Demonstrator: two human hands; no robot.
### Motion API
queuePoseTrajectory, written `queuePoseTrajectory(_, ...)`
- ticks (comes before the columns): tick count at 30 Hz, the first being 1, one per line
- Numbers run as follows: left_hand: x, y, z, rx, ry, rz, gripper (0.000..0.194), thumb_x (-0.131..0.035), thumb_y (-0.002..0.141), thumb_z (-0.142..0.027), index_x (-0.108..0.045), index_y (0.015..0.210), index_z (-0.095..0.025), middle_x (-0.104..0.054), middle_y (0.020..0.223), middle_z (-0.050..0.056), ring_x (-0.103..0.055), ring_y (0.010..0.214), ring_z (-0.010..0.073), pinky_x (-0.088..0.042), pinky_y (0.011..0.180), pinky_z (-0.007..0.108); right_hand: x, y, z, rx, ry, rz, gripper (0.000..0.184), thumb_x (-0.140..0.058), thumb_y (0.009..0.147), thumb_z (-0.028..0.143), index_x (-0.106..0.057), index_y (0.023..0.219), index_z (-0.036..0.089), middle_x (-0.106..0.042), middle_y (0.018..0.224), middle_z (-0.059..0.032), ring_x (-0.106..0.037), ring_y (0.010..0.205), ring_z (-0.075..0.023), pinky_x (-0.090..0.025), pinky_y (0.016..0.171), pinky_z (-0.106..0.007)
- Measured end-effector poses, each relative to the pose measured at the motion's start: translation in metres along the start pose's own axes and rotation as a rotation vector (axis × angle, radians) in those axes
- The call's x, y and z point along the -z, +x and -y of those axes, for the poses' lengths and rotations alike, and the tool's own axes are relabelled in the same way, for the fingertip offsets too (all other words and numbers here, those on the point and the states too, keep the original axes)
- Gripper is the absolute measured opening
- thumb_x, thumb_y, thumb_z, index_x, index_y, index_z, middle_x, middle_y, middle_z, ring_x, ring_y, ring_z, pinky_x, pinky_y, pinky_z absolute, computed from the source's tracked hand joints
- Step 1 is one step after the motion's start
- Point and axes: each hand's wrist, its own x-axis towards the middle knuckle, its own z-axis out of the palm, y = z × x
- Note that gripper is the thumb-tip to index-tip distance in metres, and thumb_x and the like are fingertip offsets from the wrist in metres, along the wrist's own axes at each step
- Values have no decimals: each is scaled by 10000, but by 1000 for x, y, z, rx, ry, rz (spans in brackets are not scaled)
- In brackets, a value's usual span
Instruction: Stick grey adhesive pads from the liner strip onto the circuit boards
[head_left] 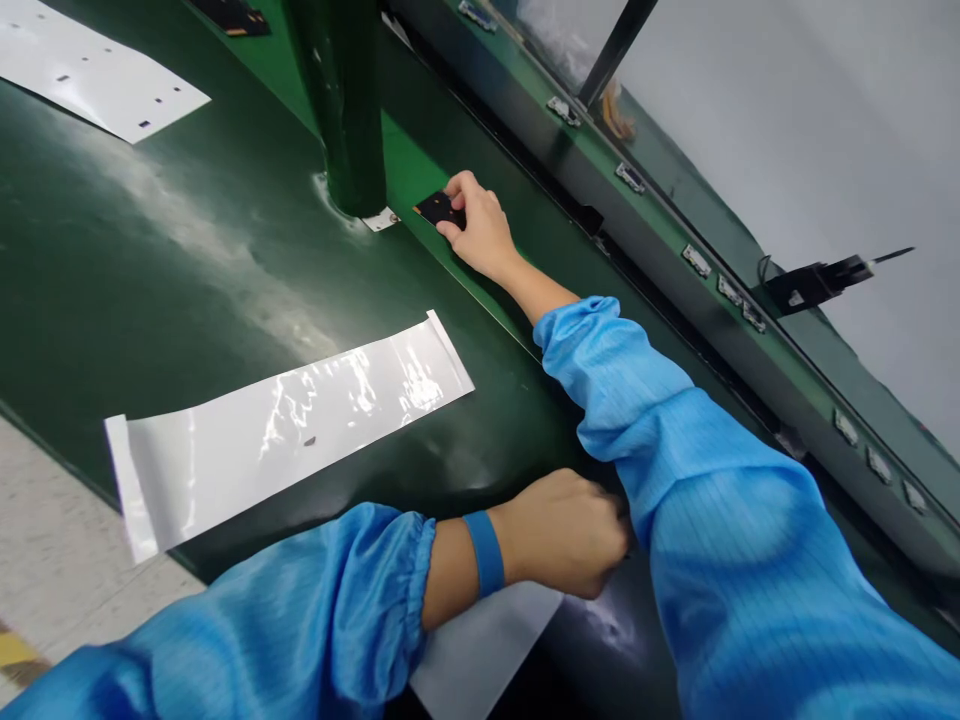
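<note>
My right hand [478, 228] reaches forward and pinches a thin flat black piece [435, 208] with small copper-coloured marks. The piece is over the bright green strip, and I cannot tell whether it touches it. My left hand [566, 532] is curled into a fist near the table edge, close beside my right sleeve. Its fingertips are turned away and blurred, so anything inside is hidden. A blue band circles the left wrist. Under that wrist lies a pale sheet [480, 650]. To its left, a long glossy white sheet [247, 440] rests on the dark green table, its ends folded up.
A green post [349, 120] rises from the table, a small white label [381, 220] at its foot. White sheet with dark specks [97, 70] and another black piece [236, 15] lie farther off. Along the right runs a ledge with several small metallic parts [696, 260] and a black tool [817, 285].
</note>
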Motion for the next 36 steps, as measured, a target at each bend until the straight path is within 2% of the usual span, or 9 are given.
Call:
queuePoseTrajectory(2,0,0,-1,6,8,-5,109,-748,842,-254,-749,756,-187,-697,709,28,-625,635,192,-377,477,387,5,3,2,-30,21,0,229,-676,964,221,-549,1154,232,-672,1209,-82,-607,1207,-271,-496,1094,-427)
queuePoseTrajectory(4,0,0,0,2,7,4,128,-750,842,-257,-743,729,-196,-684,683,23,-615,630,192,-369,475,387,9,11,8,-64,93,46,85,-653,989,250,-574,1020,234,-694,1060,-57,-642,1090,-232,-525,1002,-348)
queuePoseTrajectory(5,0,0,0,-4,2,12,153,-751,840,-258,-731,699,-202,-669,657,20,-605,622,191,-358,471,385,10,15,12,-87,145,83,97,-643,1000,266,-577,938,233,-691,968,-42,-651,1000,-212,-533,938,-316)
queuePoseTrajectory(8,0,0,1,-15,-20,16,217,-740,839,-237,-694,628,-211,-640,606,11,-570,593,180,-336,466,378,11,23,21,-155,280,196,285,-654,992,256,-541,733,225,-616,734,-3,-594,741,-163,-514,768,-276)
queuePoseTrajectory(13,-2,0,1,-22,-27,-23,237,-748,820,-219,-669,597,-205,-642,598,7,-568,585,173,-316,466,368,16,22,23,-228,333,279,366,-684,937,137,-521,617,207,-488,573,36,-453,578,-121,-464,680,-273)
queuePoseTrajectory(18,-3,-1,1,-13,-21,-31,241,-761,827,-241,-669,607,-205,-653,612,18,-614,623,181,-315,479,366,22,16,25,-234,285,284,397,-650,946,83,-509,590,187,-466,561,47,-402,560,-91,-434,662,-244)
queuePoseTrajectory(27,-7,0,0,-7,-19,-52,136,-741,839,-238,-705,715,-194,-685,682,34,-657,654,191,-343,493,362,33,7,17,-174,216,365,309,-661,933,65,-561,660,169,-468,593,44,-436,601,-94,-413,661,-242)
queuePoseTrajectory(31,-4,0,-1,18,-30,-24,103,-719,868,-235,-722,784,-175,-727,773,47,-686,690,199,-372,502,360,34,3,12,-151,193,379,280,-650,917,52,-565,677,167,-474,593,41,-469,621,-102,-433,673,-246)
queuePoseTrajectory(36,1,3,-2,34,-44,33,94,-698,893,-238,-733,854,-161,-745,830,50,-706,732,206,-397,517,366,37,-6,12,-162,133,379,270,-648,887,47,-559,670,179,-483,585,28,-514,625,-132,-512,709,-283)
